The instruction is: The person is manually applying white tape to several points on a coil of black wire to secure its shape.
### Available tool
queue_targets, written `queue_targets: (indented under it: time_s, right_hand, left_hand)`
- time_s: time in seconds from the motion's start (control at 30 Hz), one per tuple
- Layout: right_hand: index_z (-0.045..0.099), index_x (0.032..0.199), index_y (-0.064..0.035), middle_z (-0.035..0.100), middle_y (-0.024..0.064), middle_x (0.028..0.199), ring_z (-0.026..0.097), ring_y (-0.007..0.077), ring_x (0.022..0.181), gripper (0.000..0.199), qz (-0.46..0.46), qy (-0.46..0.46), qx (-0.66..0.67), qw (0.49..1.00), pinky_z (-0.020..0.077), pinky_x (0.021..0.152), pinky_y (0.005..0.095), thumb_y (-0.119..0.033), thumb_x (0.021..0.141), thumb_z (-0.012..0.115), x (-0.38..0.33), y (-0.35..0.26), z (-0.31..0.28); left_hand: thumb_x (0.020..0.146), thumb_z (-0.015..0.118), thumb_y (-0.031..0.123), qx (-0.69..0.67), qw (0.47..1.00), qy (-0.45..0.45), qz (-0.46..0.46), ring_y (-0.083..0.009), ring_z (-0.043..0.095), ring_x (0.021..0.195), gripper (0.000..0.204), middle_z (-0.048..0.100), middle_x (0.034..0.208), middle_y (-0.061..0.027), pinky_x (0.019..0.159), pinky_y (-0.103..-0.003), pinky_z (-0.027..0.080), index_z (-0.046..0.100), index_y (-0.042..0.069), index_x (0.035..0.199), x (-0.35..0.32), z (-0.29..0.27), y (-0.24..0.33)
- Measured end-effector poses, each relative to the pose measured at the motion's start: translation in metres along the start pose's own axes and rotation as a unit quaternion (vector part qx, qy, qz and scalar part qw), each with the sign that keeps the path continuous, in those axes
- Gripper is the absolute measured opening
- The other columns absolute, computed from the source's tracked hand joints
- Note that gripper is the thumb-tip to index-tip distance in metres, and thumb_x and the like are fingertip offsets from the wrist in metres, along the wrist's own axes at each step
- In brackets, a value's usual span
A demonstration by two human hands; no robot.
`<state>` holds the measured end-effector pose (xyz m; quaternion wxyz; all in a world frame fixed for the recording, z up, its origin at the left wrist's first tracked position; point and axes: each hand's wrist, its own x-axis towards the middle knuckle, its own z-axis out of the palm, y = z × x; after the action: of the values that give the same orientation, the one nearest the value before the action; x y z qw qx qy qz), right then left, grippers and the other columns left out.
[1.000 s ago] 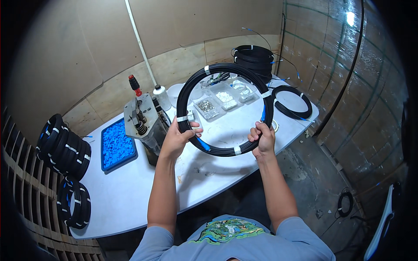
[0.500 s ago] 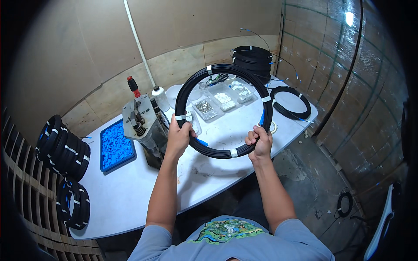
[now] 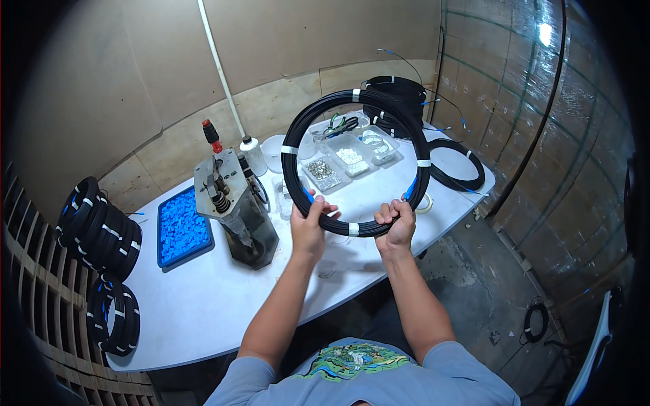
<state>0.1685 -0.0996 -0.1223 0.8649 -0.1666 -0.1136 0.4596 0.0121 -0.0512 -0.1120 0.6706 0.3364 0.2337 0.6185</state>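
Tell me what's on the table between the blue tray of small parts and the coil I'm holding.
In the head view, a metal press tool with a red-tipped handle stands between the blue tray and the black cable coil.

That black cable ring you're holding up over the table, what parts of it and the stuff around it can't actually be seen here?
- Head view: the coil under the left hand and right hand is covered by the fingers.
- Contents of the clear trays are too small to identify; the coil crosses in front of them.
- The blue pieces in the blue tray are too small to tell apart.
- The far stack of coils is partly hidden by the held coil.
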Motion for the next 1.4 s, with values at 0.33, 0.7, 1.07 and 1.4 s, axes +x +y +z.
queue_targets:
  time_s: [0.33, 0.7, 1.07, 1.4]
  right_hand:
    - [0.039, 0.14, -0.0125, 0.059, 0.0099, 0.108, 0.06, 0.0337, 0.114, 0.066, -0.023, -0.194, -0.128, 0.972, 0.0498, 0.094, 0.0478, -0.047, 0.09, 0.066, 0.022, -0.038, -0.025]
    - [0.049, 0.129, -0.0023, 0.042, -0.0033, 0.066, 0.041, 0.0055, 0.049, 0.038, 0.077, -0.116, -0.365, 0.921, 0.0394, 0.044, 0.0242, -0.005, 0.092, 0.059, 0.016, -0.061, 0.033]
    - [0.05, 0.128, -0.004, 0.039, -0.004, 0.064, 0.039, 0.005, 0.048, 0.036, 0.103, -0.101, -0.311, 0.94, 0.0361, 0.042, 0.023, -0.005, 0.092, 0.055, 0.036, -0.064, 0.009]
    - [0.047, 0.128, -0.0054, 0.045, -0.0013, 0.07, 0.041, 0.0059, 0.048, 0.038, 0.028, -0.085, -0.279, 0.956, 0.0382, 0.043, 0.0245, 0.0, 0.091, 0.054, 0.017, -0.055, 0.017]
  left_hand:
    - [0.089, 0.059, 0.004, 0.051, 0.995, -0.08, 0.023, -0.0103, 0.041, 0.047, 0.016, 0.038, 0.061, 0.0019, 0.045, -0.029, 0.04, 0.045, 0.011, 0.092, 0.028, -0.017, 0.057]
    - [0.083, 0.066, 0.005, 0.239, 0.956, -0.12, -0.121, -0.009, 0.042, 0.048, 0.017, 0.044, 0.063, 0.003, 0.046, -0.027, 0.038, 0.049, 0.009, 0.085, 0.072, -0.032, 0.099]
    - [0.085, 0.067, 0.011, 0.274, 0.946, -0.116, -0.126, -0.0089, 0.046, 0.054, 0.014, 0.05, 0.073, 0.0008, 0.048, -0.026, 0.038, 0.053, 0.008, 0.089, 0.066, -0.017, 0.093]
    - [0.093, 0.066, 0.041, 0.164, 0.98, -0.108, -0.042, -0.0261, 0.059, 0.114, 0.05, 0.06, 0.122, -0.0155, 0.092, -0.041, 0.049, 0.048, 0.007, 0.126, 0.058, -0.042, 0.056]
